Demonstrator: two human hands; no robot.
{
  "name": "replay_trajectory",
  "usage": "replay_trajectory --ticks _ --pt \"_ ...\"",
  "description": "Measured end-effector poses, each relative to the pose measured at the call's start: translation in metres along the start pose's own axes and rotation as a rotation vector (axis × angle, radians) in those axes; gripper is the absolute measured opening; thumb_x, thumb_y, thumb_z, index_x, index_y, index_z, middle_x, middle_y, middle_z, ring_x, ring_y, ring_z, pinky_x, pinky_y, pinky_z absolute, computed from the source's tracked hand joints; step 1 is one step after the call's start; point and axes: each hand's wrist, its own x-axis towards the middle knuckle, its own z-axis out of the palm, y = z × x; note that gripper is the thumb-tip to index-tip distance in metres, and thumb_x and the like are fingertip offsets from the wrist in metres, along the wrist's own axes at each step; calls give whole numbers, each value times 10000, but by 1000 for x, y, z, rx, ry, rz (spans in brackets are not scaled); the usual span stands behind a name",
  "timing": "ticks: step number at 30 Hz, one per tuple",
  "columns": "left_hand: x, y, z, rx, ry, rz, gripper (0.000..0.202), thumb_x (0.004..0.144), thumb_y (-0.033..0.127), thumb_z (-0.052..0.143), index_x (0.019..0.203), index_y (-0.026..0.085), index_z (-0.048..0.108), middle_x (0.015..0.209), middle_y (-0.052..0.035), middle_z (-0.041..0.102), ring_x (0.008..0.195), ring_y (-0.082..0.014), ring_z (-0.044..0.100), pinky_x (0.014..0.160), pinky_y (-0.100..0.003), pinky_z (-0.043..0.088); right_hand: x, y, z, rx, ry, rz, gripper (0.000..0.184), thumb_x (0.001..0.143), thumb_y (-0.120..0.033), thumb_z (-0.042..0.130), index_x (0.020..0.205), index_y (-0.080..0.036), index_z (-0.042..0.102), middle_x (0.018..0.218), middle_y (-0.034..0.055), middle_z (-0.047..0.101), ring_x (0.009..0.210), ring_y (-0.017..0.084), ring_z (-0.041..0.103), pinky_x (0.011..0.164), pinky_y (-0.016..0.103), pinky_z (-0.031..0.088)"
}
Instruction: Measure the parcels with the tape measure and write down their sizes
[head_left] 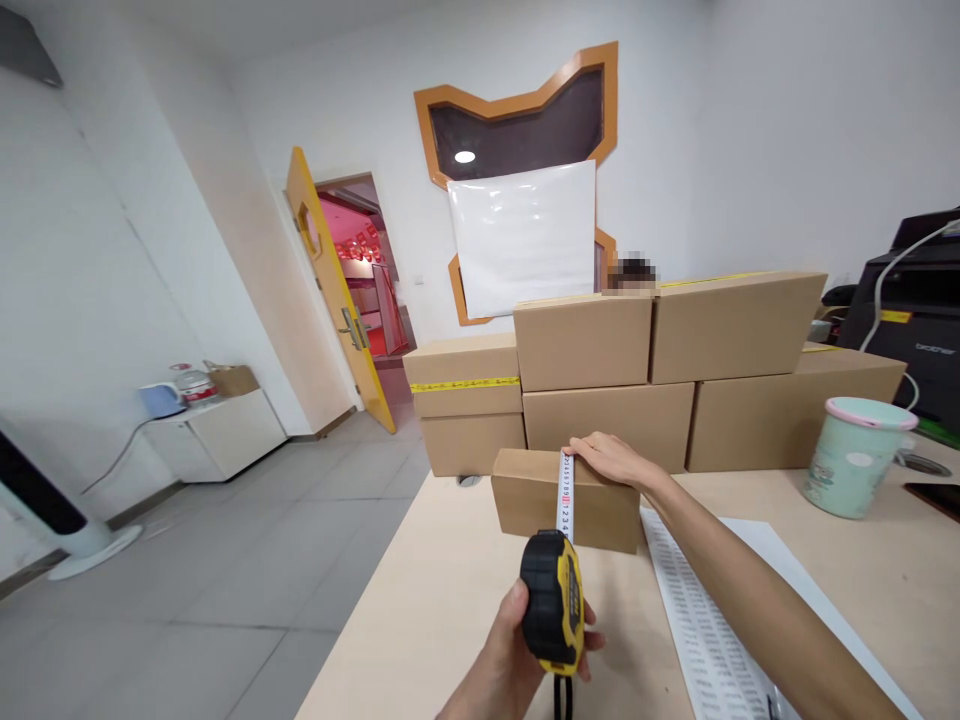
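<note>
My left hand [504, 640] is wrapped round a black and yellow tape measure [551, 605] in front of a small cardboard box [525, 505]. The white blade [566, 495] is drawn out from the case, up the near face of this box and over its top. At the far top edge, my right hand [606, 458] pinches the end of the blade, with the palm resting over the box's top. A printed sheet of labels [694, 600] lies on the desk under my right forearm.
Several larger cardboard boxes [607, 420] are stacked across the desk [420, 620] behind the small one. To the right stand a mint-green bin [851, 470] and a black printer [922, 330]. A person's head shows behind the stack. Beyond the desk's left edge, a yellow door [330, 270] stands open.
</note>
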Motion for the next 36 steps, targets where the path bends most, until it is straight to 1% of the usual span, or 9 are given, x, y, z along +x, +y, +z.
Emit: replay_trajectory --ticks 3,6,8,12,17,22,27,31,36 --pt "0 -2 -1 15 1 1 613 792 621 510 1186 156 571 989 -128 660 937 -316 645 670 -340 450 0 0 0 10 2 3 545 932 -480 222 990 -283 727 1111 44 696 1003 285 606 824 349 405" --pt "-1 -4 0 37 10 16 578 782 613 533 1153 172 582 987 -126 662 928 -316 648 656 -338 453 -1 0 0 21 3 1 552 931 -483 223 923 -279 736 1084 38 705 967 279 614 813 344 404" --pt "-2 -5 0 51 12 29 576 779 601 548 1172 181 562 989 -127 657 919 -313 648 650 -337 454 -1 1 1 30 3 0 552 929 -486 224 906 -280 736 1087 34 704 965 280 613 805 340 404" --pt "-4 -6 2 68 6 27 616 767 598 565 1216 179 519 995 -130 644 928 -307 642 659 -337 458 -3 1 1 49 7 1 535 926 -475 231 957 -281 729 1130 34 689 992 281 602 805 330 404" --pt "-8 -6 2 98 6 17 611 764 595 574 1226 204 496 999 -118 640 928 -302 643 662 -348 470 -6 1 0 66 4 -1 510 910 -464 262 994 -261 722 1048 35 714 938 268 610 803 321 412" --pt "-9 -5 1 95 7 1 645 747 603 589 1248 215 469 1002 -114 636 926 -297 642 649 -336 466 -6 1 -1 88 -2 0 531 901 -450 247 1001 -239 724 1000 37 725 920 265 608 809 318 418" --pt "-8 -7 -1 79 26 -8 685 722 627 595 1242 197 482 1009 -123 626 923 -303 636 645 -340 461 -3 3 -1 165 -8 -1 538 894 -456 261 973 -212 734 1042 39 718 915 262 609 803 316 425" --pt "-8 -8 -3 64 38 -12 702 716 649 582 1239 190 490 1013 -132 623 925 -311 631 644 -338 450 -1 6 0 199 -26 -16 538 895 -471 271 945 -214 740 1077 35 708 897 258 614 788 316 431" --pt "-8 -7 -2 61 33 -12 687 726 646 571 1236 191 504 1026 -137 618 931 -311 624 646 -343 445 1 9 0 219 -18 -19 527 901 -476 282 973 -225 740 1097 31 705 900 253 617 779 306 433"
